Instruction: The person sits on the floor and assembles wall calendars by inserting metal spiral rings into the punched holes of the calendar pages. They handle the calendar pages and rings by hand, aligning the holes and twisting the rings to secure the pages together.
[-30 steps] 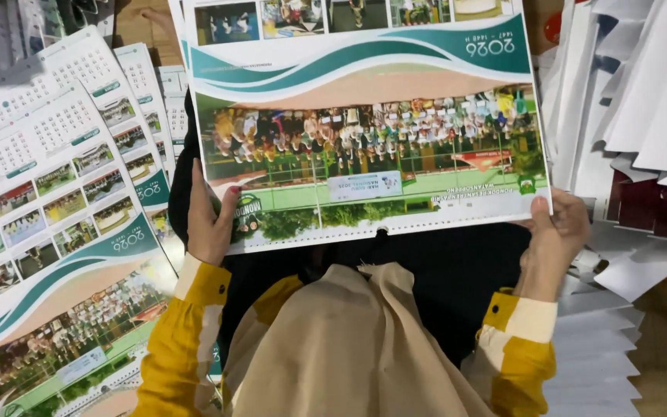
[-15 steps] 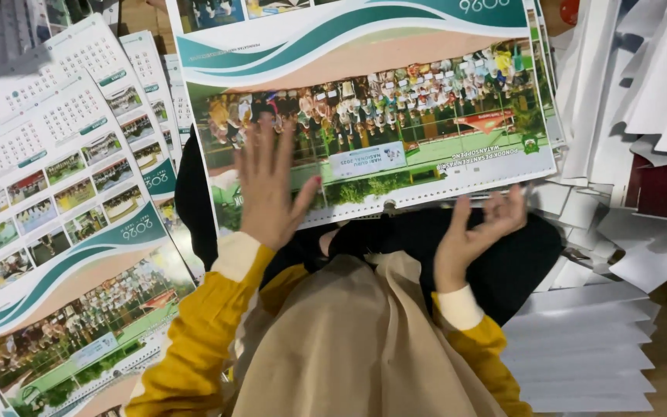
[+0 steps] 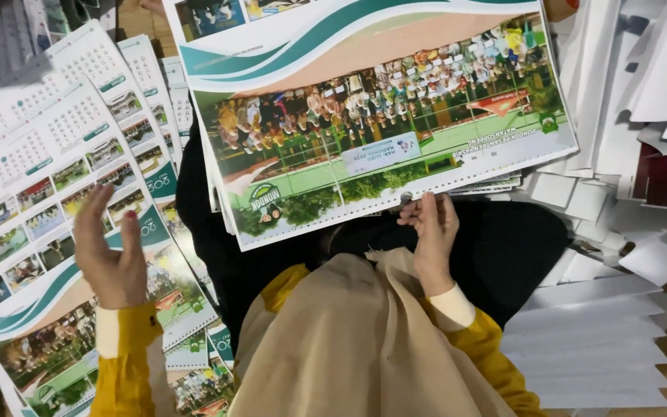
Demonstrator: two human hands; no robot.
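A large calendar sheet [image 3: 380, 116], printed with a group photo and teal waves, lies across the person's lap. The right hand [image 3: 430, 232] pinches its near punched edge. The left hand [image 3: 110, 255] hovers open and empty over the calendar pile [image 3: 32, 177] at left.

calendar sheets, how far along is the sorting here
Done: one calendar stack lies squared on the lap. In hand: the right hand pinches its punched bottom edge, while the left hand, open, hovers over the fanned calendar pages at the left. Left: those fanned pages and the white sheets at the right remain ungathered.
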